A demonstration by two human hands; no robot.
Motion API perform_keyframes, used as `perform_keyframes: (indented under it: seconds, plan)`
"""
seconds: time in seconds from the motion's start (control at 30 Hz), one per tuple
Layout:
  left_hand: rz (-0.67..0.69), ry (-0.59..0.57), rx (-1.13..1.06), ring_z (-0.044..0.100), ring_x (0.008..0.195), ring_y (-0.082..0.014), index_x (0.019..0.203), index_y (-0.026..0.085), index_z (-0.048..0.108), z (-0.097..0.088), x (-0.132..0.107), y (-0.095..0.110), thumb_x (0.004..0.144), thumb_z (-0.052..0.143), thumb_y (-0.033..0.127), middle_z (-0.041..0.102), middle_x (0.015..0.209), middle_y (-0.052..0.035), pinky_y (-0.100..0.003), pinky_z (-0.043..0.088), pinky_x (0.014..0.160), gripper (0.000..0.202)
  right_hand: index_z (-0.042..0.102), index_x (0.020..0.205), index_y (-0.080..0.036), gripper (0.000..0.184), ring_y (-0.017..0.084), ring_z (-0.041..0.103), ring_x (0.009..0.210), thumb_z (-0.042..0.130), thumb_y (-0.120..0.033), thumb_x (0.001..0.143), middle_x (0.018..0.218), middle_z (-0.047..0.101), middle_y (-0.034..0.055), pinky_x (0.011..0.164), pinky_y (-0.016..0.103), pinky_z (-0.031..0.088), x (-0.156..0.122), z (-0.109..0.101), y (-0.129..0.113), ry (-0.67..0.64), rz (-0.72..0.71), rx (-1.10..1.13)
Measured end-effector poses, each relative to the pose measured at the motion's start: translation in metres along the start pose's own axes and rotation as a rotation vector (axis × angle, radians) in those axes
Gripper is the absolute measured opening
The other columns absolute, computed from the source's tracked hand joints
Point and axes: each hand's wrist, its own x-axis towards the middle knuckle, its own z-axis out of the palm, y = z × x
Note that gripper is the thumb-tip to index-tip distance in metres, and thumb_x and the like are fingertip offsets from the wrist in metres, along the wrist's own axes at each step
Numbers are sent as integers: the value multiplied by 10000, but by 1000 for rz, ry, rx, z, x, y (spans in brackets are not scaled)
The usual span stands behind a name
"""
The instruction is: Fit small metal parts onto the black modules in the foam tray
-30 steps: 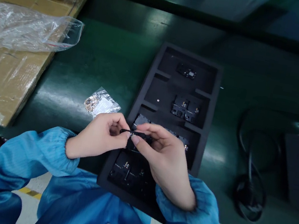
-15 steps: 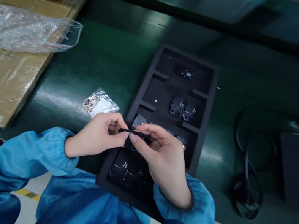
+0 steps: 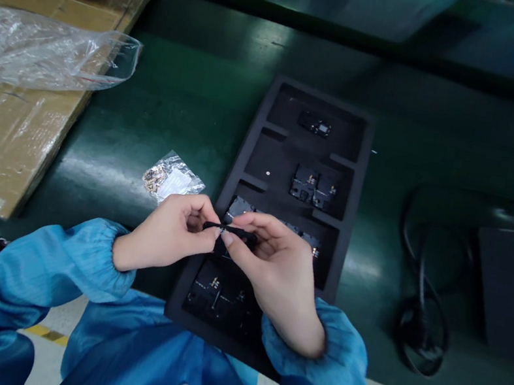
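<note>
Between my two hands is a small black part [image 3: 242, 234], thin and seen nearly edge-on. My left hand [image 3: 177, 225] is closed, pinching its left end between thumb and fingers. My right hand [image 3: 276, 266] is closed on its middle and right side, the thumb tip close to the left thumb. Fingertips cover much of the part, so its exact kind is hidden. Beneath the hands lies a black foam tray [image 3: 252, 142] with compartments. Inside are several flat black pieces [image 3: 314, 186] with small gold contacts, and a smaller black module [image 3: 315, 124] sits in the far compartment.
A small clear bag [image 3: 174, 178] of tiny metallic pieces lies left of the tray. Farther left, a crumpled plastic bag [image 3: 52, 53] rests on cardboard [image 3: 5, 155]. A black cable [image 3: 421, 301] and a dark box [image 3: 513, 291] stand at the right on the green table [image 3: 193, 102].
Almost nothing differs. The right wrist and forearm have shifted very slightly to the left, while both hands keep pinching the black part in the same place.
</note>
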Motion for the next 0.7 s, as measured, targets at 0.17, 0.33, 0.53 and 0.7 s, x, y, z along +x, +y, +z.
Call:
perform_keyframes:
  seconds: [0.17, 0.33, 0.53, 0.7]
  plan:
    - [-7, -15, -1, 491, 541, -79, 821, 162, 640, 0, 1, 1, 824, 695, 265, 559, 614, 37, -200, 365, 505, 117, 717, 919, -205, 161, 233, 691, 828, 800, -255, 791, 897, 722, 45, 639, 293, 569, 0, 0, 0, 8, -8, 26]
    - [-7, -22, -3, 507, 544, -81, 807, 159, 636, -2, 2, 5, 822, 698, 264, 580, 614, 29, -199, 383, 510, 124, 713, 935, -200, 166, 236, 691, 832, 800, -258, 807, 906, 721, 50, 649, 301, 571, 0, -1, 0, 2, -5, 35]
    - [-6, -23, -2, 492, 528, -74, 804, 156, 630, -3, 3, 6, 811, 705, 261, 569, 598, 34, -192, 364, 492, 129, 710, 938, -205, 166, 223, 692, 837, 810, -238, 811, 896, 722, 39, 653, 280, 565, -1, -1, 1, -1, -9, 75]
    - [-22, -21, -9, 512, 547, -79, 802, 153, 628, -2, 2, 5, 804, 713, 278, 586, 613, 27, -193, 381, 505, 151, 711, 934, -204, 167, 212, 693, 826, 814, -231, 805, 892, 721, 31, 658, 269, 558, -1, -1, 3, -1, -18, 84]
